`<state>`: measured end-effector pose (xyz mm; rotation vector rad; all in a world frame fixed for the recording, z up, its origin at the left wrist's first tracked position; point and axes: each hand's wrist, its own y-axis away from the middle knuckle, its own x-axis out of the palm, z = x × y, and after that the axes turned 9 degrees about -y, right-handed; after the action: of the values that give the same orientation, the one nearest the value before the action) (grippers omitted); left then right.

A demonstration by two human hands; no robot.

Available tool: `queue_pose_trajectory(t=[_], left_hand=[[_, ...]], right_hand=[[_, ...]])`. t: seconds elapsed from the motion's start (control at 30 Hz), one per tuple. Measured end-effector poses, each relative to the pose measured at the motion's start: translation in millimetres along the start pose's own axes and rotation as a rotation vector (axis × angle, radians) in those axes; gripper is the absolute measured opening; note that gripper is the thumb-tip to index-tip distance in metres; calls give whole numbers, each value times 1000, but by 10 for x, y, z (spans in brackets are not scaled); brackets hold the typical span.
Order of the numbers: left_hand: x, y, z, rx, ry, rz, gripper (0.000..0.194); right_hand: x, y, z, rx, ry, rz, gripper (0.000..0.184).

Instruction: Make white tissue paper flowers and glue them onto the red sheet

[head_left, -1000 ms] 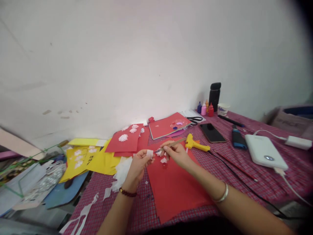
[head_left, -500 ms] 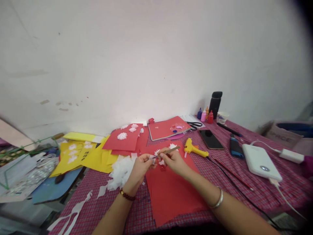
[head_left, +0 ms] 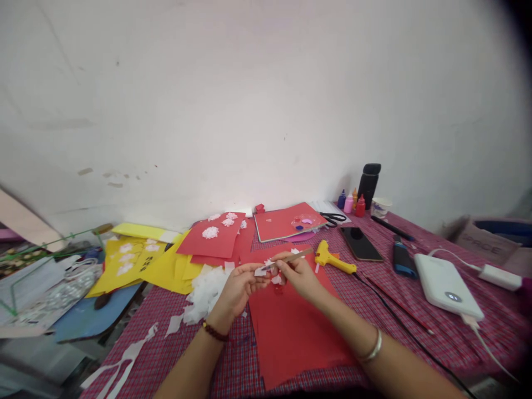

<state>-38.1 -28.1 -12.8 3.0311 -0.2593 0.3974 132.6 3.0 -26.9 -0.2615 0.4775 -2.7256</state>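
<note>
My left hand [head_left: 243, 285] pinches a small square of white tissue paper [head_left: 260, 272] between thumb and fingertips, above the red paper sheets. In my right hand [head_left: 296, 274] is a slim stick-like tool with a tan handle [head_left: 302, 254], gripped like a pen. Its narrow dark tip touches or nearly touches the tissue square; I cannot tell which. White tissue flowers lie partly hidden behind my hands on the stacked red sheets [head_left: 297, 332]. Left of my left wrist sits a heap of white tissue squares [head_left: 208, 288].
A yellow glue gun [head_left: 332, 259] with a black cord lies right of the red sheets. Beyond are a phone [head_left: 361, 244], scissors [head_left: 333, 218], small paint bottles [head_left: 349, 203] and a white power bank [head_left: 449, 291]. Red cards with tissue flowers [head_left: 210, 233] and yellow cards [head_left: 166, 269] lie at left.
My left fingers have opened out a little, and the white tissue square shows more clearly under the tool's tip. My right hand keeps its grip. The view has shifted slightly.
</note>
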Motion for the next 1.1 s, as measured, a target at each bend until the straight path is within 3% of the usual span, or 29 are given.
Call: queue_pose_trajectory(t=[0.13,0.43,0.67,0.8,0.93,1.1], left_hand=[[17,16,14,57,-36,-1,18],[38,-16,51,75,-73,-73,26],[111,20,69,174,-266,-121,25],[134,25,111,227,-365,-106,24],[112,18,123,127,-215,-86,21],[41,15,106,-18,-9,-66,25]], right_hand=[[-7,-18,-2,13,-97,6,29],[23,-16,-5,61,-128,19,30],[42,10,37,2,24,-29,31],[83,21,33,41,-39,-74,31],[77,10,22,104,-155,-56,30],[26,-7,90,53,-150,-13,28]])
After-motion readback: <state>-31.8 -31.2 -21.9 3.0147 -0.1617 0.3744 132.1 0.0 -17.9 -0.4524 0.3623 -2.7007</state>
